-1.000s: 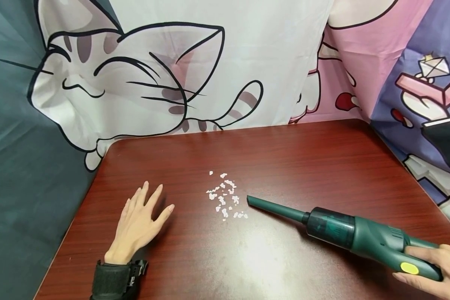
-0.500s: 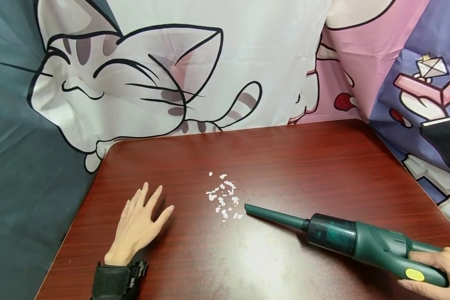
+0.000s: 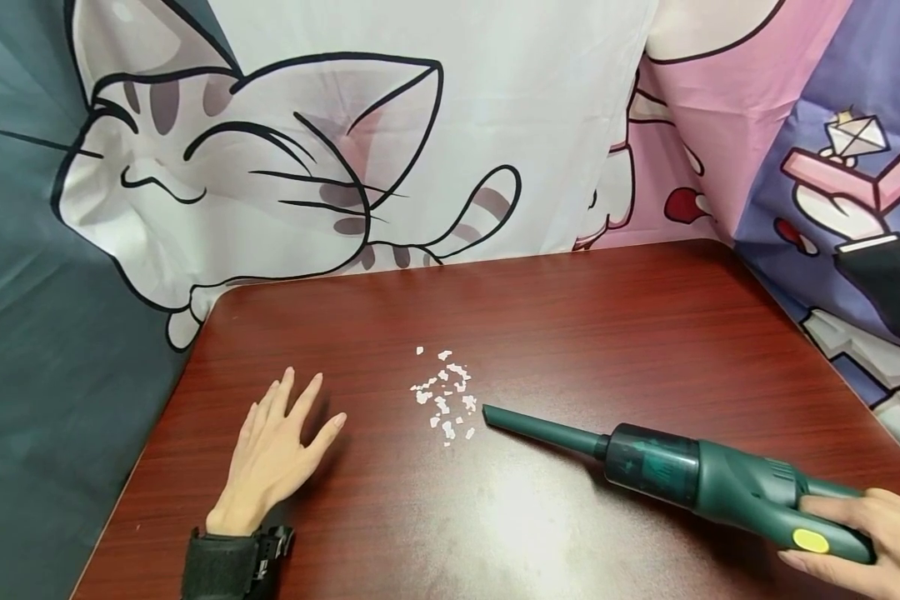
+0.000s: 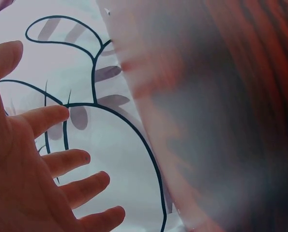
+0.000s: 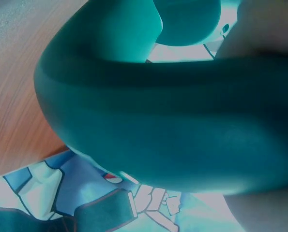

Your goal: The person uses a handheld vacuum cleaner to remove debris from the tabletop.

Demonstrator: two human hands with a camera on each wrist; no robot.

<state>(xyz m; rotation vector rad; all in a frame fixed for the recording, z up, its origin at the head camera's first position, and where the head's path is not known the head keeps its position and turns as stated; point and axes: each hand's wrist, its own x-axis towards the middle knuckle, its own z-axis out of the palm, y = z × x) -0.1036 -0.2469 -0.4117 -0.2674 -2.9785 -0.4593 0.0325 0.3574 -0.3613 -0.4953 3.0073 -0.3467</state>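
The counter (image 3: 570, 317) is a smooth, reddish-brown wood-grain sheet with rounded far corners and a glossy patch of reflected light. White bits (image 3: 442, 406), flat and ragged like torn paper, lie scattered on it, a little nearer its left edge than its right.

The right hand (image 3: 888, 537) grasps the vacuum (image 3: 742, 487) by its looped handle, fingers curled round it. The vacuum slants over the counter from the right side toward the middle, its nozzle (image 3: 540, 427) just beside the bits; whether the tip touches the wood cannot be told. Its body is satin dark-green plastic with fine ribs on top, the canister (image 3: 652, 462) a smoky, see-through cylinder, the nozzle a slim tube cut at an angle. A yellow oval button (image 3: 811, 541) sits on the handle. The right wrist view shows the loop's thick, rounded curve.

The left hand (image 3: 270, 458), released, spreads its fingers near the counter's left edge, palm down. The black wrist strap (image 3: 221, 567) bears pale marks too small to read.

Beyond the far edge hangs creased white cloth (image 3: 540, 83) printed with a smiling, black-outlined cat.
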